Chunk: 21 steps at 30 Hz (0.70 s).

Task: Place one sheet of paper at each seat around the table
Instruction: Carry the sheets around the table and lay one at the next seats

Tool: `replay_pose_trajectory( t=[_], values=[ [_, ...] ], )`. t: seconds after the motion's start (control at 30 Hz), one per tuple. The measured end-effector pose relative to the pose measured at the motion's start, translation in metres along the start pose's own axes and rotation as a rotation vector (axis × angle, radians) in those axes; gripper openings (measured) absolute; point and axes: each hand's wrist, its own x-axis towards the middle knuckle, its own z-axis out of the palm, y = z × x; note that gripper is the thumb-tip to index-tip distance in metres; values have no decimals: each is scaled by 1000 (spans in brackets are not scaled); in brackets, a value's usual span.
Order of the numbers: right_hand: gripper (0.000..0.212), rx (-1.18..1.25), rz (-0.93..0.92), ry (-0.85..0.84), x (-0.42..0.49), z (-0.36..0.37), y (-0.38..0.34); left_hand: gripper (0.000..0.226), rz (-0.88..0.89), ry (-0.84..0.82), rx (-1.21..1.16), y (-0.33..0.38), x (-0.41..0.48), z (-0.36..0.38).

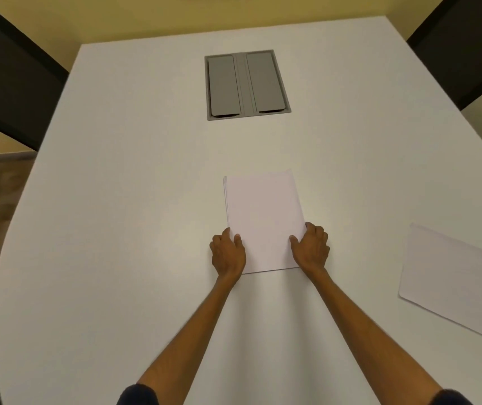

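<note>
Two hands pinch the near corners of a paper stack [263, 220] mid-table: left hand [228, 252] at its left edge, right hand [311, 248] at its right. One sheet [455, 282] lies apart, rightward, on the table [117, 229].

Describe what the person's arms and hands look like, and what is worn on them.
Both forearms are bare from wrist to near the elbow. The left hand and right hand wear no gloves; no rings, watch or bracelets are visible. A dark, navy-looking left sleeve and right sleeve show at the bottom edge of the view, ending around the elbows.
</note>
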Motion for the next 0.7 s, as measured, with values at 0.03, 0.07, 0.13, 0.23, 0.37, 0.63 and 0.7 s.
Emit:
replay_pose_trajectory(
  t=[0.03, 0.07, 0.13, 0.23, 0.37, 0.63, 0.7],
  values=[
    [56, -1, -5, 5, 0, 0, 0, 43, -1, 9, -9, 0, 0, 0],
    [56, -1, -7, 9, 1, -1, 1, 42, -1, 15, -16, 0, 0, 0],
    [56, 1, -8, 10, 1, 0, 1, 42, 0, 17, -21, 0, 2, -1],
    [56, -4, -16, 10, 1, 0, 3, 42, 12, 25, -19, 2, 4, -1],
    [55, 22, -20, 32, 0, 1, 4, 42, 51, 51, 41, 4, 1, -1],
    [26, 226, 91, 133, 3, -7, 4, 23, -92, 157, -138, 14, 2, -4],
    [27, 314, 120, 127, 4, -12, 6, 24, -139, 139, -225, 15, 1, -7]
  ],
)
